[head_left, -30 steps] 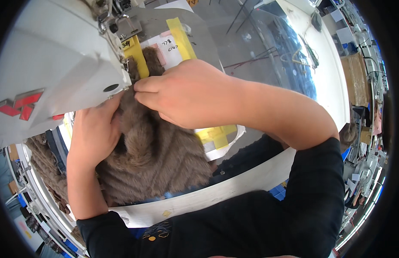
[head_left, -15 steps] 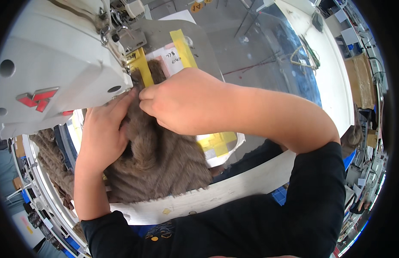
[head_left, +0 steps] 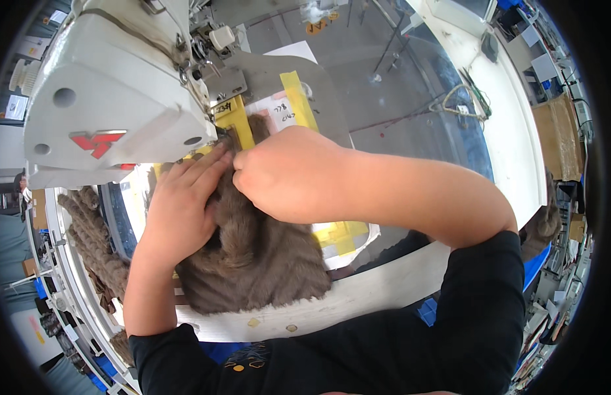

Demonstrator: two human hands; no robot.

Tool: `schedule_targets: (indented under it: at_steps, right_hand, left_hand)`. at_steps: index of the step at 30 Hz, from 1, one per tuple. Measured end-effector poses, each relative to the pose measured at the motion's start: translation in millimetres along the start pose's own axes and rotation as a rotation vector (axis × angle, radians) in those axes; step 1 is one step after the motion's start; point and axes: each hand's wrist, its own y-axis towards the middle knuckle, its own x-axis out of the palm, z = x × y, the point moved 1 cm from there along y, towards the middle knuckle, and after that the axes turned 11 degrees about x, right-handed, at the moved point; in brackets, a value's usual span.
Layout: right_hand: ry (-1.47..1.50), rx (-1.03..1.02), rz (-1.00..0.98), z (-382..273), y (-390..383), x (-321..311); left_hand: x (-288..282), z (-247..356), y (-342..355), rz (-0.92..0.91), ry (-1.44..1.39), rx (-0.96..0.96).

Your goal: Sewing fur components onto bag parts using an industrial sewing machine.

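Note:
A brown fur piece point(head_left: 272, 270) lies over the front of the table, with a folded strip of it running up under the head of a white sewing machine point(head_left: 121, 112). My left hand point(head_left: 187, 204) rests flat on the fur, its fingers stretched toward the needle area. Close beside those fingertips, my right hand point(head_left: 292, 174) is closed in a pinch on the fur strip. A yellow-taped guide point(head_left: 239, 122) stands just beyond both hands. The needle and the exact seam are hidden by the machine head and my fingers.
Taped paper point(head_left: 279, 108) lies on the machine bed past my right hand. More yellow tape point(head_left: 338, 237) covers a white board at the right of the fur. Additional brown fur point(head_left: 98, 240) hangs at the left. A cord loop point(head_left: 460, 102) lies on the white edge at the right.
The whole scene sits slightly farther right and lower in the picture. My left fingers lie straighter and closer together; my right hand keeps its pinch beside them.

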Motion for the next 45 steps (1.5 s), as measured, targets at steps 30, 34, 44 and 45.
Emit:
schedule_targets:
  at_steps: [30, 34, 44, 45]
  right_hand:
    - [-0.153, 0.103, -0.012, -11.5, -6.5, -2.6]
    - [-0.189, 0.217, -0.070, -9.0, -13.3, -10.7]
    - [-0.075, 0.513, 0.033, 13.4, -75.1, -23.1]
    - [-0.019, 0.486, 0.125, 20.2, -84.1, -16.1]
  left_hand:
    - [8.8, 7.1, -29.8, 0.200, -0.056, 0.012]
    - [10.6, 4.5, -21.1, 0.481, -0.278, 0.161]
    - [17.7, 33.8, -17.4, 0.310, -0.176, 0.516]
    - [19.9, 37.3, -18.7, 0.286, -0.158, 0.525]
